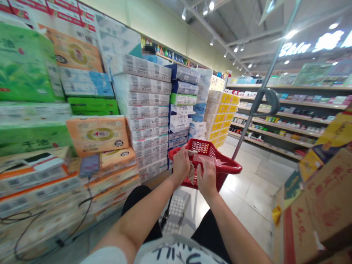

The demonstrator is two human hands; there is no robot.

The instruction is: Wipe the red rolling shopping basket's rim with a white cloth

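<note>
A red plastic basket (231, 168) with a perforated far wall stands in front of me, between my knees and the stacked packs. Over its near part, my left hand (182, 164) has its fingers curled round a crumpled beige cloth (191, 172). My right hand (207, 179) is just to the right, its fingers bent over a pinkish flat packet (205, 159) at the basket's top. Whether the right hand grips the packet or only rests on it is not clear. The basket's inside is mostly hidden by my hands.
Stacked tissue packs (150, 106) rise on the left, with a black cable (89, 198) hanging over lower ones. A metal pole with a grey handle (272, 102) slants up behind the basket. Cardboard boxes (319, 198) stand at the right; stocked shelves (291, 126) lie beyond the tiled floor (239, 194).
</note>
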